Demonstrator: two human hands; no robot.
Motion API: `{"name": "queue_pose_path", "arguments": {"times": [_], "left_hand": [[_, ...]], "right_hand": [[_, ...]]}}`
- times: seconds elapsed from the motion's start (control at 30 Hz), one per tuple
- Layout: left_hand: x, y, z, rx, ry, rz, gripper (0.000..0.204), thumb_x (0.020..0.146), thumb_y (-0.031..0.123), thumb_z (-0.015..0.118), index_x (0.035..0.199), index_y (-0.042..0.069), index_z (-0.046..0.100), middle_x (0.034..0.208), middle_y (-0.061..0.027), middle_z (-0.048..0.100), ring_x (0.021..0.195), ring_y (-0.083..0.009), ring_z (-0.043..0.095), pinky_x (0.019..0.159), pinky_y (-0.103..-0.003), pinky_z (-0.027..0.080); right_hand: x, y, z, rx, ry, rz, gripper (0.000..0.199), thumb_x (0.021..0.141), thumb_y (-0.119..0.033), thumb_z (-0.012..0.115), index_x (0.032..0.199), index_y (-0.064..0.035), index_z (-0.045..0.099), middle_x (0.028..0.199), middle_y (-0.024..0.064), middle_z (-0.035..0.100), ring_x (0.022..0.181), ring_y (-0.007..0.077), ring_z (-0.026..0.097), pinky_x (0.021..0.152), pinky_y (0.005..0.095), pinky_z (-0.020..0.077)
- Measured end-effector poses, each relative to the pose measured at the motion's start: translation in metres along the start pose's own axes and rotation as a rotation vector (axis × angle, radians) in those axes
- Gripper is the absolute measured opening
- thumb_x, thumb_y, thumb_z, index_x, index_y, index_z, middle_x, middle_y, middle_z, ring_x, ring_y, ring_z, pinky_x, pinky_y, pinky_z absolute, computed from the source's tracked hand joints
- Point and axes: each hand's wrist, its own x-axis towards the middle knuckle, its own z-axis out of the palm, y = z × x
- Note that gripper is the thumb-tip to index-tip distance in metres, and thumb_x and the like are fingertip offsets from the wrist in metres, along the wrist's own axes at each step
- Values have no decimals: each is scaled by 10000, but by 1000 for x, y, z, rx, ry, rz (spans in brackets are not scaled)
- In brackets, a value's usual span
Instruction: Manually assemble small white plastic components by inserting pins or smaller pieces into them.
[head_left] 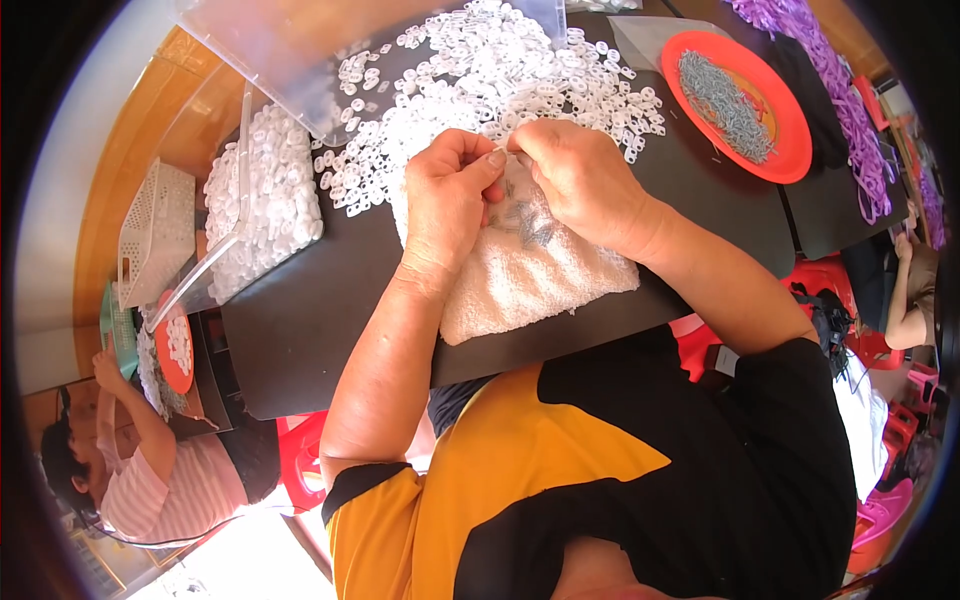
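While two bare hands work above a pale towel (545, 290), much appears left to do. Left hand (450, 190) and right hand (585, 180) are both closed in a fingertip pinch, nearly meeting; whatever lies between the fingertips is too small to tell. White tabs (480, 70) form a broad, loose heap on the dark counter (310, 340), just beyond the hands; grey pins (538, 232) lie in a small cluster on the towel, below them. No finished set can be made out, so the share already done cannot be judged.

Counts: towel, one. Clear bins, apparently two: the near bin (200, 268), at left, filled with more tabs, and the far bin (295, 70), at the heap's edge. Red plates, two: the right plate (798, 150) bears a large mass of pins, the left plate (176, 377) some white pieces. White basket (155, 235), one. Tabs in the heap, too many to count; pins on the towel, a handful, overlapping too closely for an exact figure.
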Motion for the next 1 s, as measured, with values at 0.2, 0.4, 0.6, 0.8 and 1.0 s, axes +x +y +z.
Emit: {"name": "queue_pose_path", "arguments": {"times": [0.2, 0.4, 0.6, 0.8, 1.0], "left_hand": [[-2, 4, 1, -1, -12, -16, 78, 893, 73, 646, 904, -1, 625, 648, -19, 582, 512, -60, 480, 429, -215, 364], [-3, 7, 0, 36, -40, -22, 73, 895, 71, 647, 903, 2, 627, 657, -9, 581, 538, -57, 496, 451, -209, 380], [-3, 0, 5, 141, 17, 20, 57, 888, 43, 621, 867, -7, 601, 644, -13, 565, 572, -71, 507, 514, -237, 423], [-2, -11, 6, 143, 36, 119, 58, 882, 18, 608, 831, -7, 593, 633, -16, 563, 571, -72, 501, 524, -249, 431], [-4, -11, 7, 154, 28, 88, 39, 902, 2, 616, 863, 9, 620, 718, 7, 585, 606, -62, 516, 552, -213, 429]], "right_hand": [[0, 0, 0, -29, -15, 10, 129, 771, 5, 574, 895, -11, 542, 822, 160, 622, 794, 365, 629, 672, 440, 500], [2, -5, -4, 46, 15, 54, 130, 800, 42, 545, 916, -11, 565, 837, 168, 634, 794, 366, 637, 673, 422, 503], [-2, 2, 8, -23, 40, 29, 114, 745, 6, 577, 849, -24, 540, 795, 140, 615, 778, 349, 624, 658, 431, 497], [-3, 2, 12, -42, 71, 10, 123, 714, -41, 603, 805, -36, 521, 772, 117, 601, 775, 333, 611, 642, 435, 491], [-5, 3, 13, 0, 83, 14, 115, 721, -31, 595, 816, -34, 531, 772, 113, 600, 765, 332, 605, 636, 436, 487]]}}
